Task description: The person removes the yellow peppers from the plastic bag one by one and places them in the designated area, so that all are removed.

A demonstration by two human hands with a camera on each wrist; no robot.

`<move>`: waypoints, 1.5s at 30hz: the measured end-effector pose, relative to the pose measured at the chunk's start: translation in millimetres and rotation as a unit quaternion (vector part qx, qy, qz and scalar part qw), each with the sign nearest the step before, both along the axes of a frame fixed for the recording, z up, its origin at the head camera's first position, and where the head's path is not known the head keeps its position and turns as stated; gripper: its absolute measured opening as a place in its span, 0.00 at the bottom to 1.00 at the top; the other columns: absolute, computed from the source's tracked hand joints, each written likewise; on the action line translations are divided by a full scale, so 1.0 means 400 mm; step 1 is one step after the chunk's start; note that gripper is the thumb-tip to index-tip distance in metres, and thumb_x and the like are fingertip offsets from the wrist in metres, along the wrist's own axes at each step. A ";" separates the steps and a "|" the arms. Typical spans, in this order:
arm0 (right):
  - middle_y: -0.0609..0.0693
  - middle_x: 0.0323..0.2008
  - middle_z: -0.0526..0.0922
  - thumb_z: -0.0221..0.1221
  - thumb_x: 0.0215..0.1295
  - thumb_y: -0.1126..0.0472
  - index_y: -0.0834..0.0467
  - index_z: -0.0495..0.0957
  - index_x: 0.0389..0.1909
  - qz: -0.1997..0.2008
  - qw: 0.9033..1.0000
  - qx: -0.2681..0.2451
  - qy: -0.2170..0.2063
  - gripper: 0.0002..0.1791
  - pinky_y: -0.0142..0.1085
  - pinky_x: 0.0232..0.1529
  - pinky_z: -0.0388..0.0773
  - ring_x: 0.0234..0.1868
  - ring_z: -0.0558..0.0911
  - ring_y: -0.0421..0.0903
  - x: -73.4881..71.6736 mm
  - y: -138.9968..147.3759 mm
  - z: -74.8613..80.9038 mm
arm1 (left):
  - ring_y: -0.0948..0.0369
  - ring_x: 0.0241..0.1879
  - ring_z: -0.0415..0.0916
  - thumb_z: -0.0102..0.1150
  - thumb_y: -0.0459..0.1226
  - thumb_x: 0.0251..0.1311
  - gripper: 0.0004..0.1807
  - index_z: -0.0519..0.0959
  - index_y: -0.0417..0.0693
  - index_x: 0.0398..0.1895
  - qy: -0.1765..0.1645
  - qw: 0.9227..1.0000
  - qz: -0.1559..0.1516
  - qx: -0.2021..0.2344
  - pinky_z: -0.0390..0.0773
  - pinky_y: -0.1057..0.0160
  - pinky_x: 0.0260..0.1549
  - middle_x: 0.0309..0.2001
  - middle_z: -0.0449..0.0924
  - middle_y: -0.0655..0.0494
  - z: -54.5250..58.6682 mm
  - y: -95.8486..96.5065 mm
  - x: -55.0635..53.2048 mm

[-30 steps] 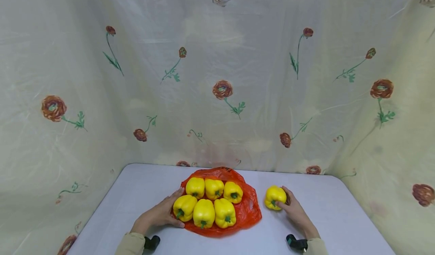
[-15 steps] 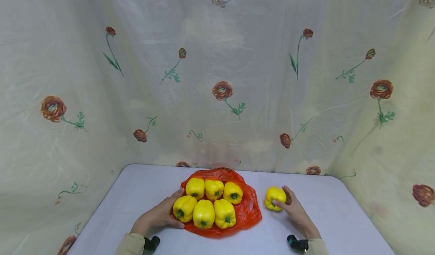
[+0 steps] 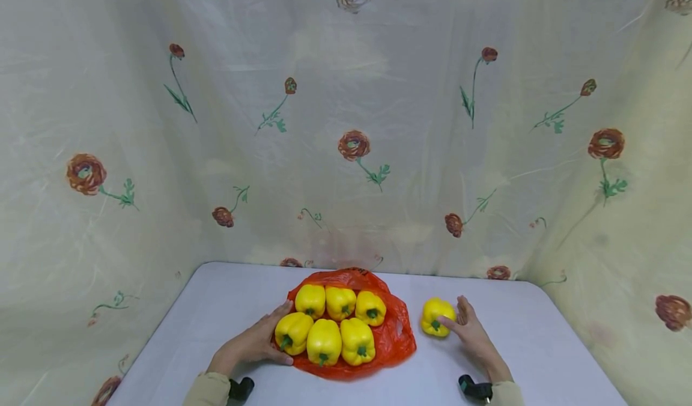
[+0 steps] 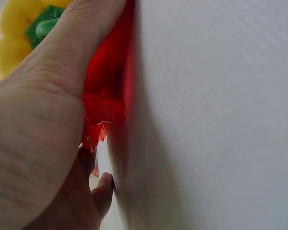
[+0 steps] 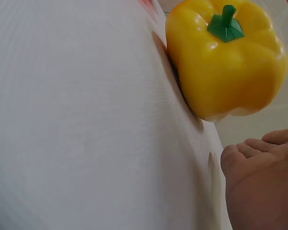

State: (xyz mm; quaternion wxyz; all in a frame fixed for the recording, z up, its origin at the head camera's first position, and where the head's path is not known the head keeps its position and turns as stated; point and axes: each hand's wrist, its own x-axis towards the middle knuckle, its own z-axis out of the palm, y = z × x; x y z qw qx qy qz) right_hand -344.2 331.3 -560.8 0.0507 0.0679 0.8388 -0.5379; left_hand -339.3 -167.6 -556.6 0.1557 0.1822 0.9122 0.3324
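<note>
A red plastic bag (image 3: 399, 340) lies spread on the table, with several yellow bell peppers (image 3: 324, 337) grouped on it in two rows. My left hand (image 3: 255, 339) rests against the bag's left edge, thumb and fingers spread beside the front-left pepper (image 3: 292, 332). In the left wrist view, red plastic (image 4: 103, 86) shows beneath the thumb. To the right of the bag, a lone yellow bell pepper (image 3: 435, 317) with a green stem sits on the table. My right hand (image 3: 474, 339) is beside it; the right wrist view shows the fingers apart from the pepper (image 5: 221, 72).
The white-covered table (image 3: 227, 298) reaches back to a pale floral curtain (image 3: 405, 154), which also hangs along both sides. A black device is strapped to each wrist, the left one (image 3: 241, 388) and the right one (image 3: 474, 388) close over the table.
My right hand's fingers have opened and drawn away from the lone pepper, slightly to the right. The left hand, the bag and the peppers have stayed in place.
</note>
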 end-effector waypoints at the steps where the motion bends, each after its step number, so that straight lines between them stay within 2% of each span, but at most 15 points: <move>1: 0.65 0.76 0.29 0.63 0.59 0.39 0.60 0.23 0.74 0.000 1.000 0.001 0.001 0.65 0.55 0.75 0.40 0.76 0.36 0.64 0.000 0.001 0.000 | 0.46 0.75 0.45 0.71 0.62 0.39 0.67 0.41 0.55 0.78 0.002 1.000 -0.001 0.000 0.41 0.38 0.72 0.78 0.43 0.51 0.000 -0.001 0.000; 12: 0.66 0.75 0.28 0.60 0.63 0.41 0.61 0.21 0.74 0.001 1.000 0.001 0.013 0.62 0.55 0.75 0.40 0.76 0.37 0.65 0.004 0.014 0.003 | 0.45 0.75 0.45 0.70 0.62 0.39 0.67 0.41 0.54 0.78 0.008 1.000 -0.006 0.000 0.42 0.38 0.72 0.78 0.42 0.50 -0.001 -0.004 0.000; 30: 0.59 0.75 0.20 0.59 0.65 0.43 0.56 0.14 0.71 -0.027 0.999 -0.023 0.041 0.63 0.54 0.74 0.42 0.77 0.33 0.61 0.016 0.037 0.043 | 0.45 0.75 0.47 0.72 0.63 0.36 0.68 0.42 0.58 0.78 -0.007 1.000 0.018 -0.008 0.44 0.37 0.71 0.78 0.45 0.52 -0.002 0.003 -0.001; 38: 0.60 0.76 0.25 0.61 0.64 0.45 0.58 0.19 0.74 -0.030 0.997 -0.024 0.073 0.62 0.53 0.74 0.44 0.77 0.37 0.60 0.026 0.026 0.075 | 0.45 0.75 0.47 0.72 0.62 0.37 0.67 0.42 0.58 0.78 -0.002 1.000 0.016 -0.008 0.43 0.37 0.72 0.78 0.45 0.52 -0.003 0.001 0.001; 45: 0.61 0.77 0.31 0.62 0.62 0.44 0.56 0.26 0.76 -0.030 0.995 -0.015 0.099 0.60 0.53 0.74 0.46 0.77 0.40 0.60 0.031 0.000 0.106 | 0.46 0.76 0.45 0.71 0.61 0.39 0.67 0.41 0.55 0.78 0.011 1.000 -0.001 -0.006 0.41 0.39 0.73 0.78 0.43 0.51 -0.005 -0.004 0.001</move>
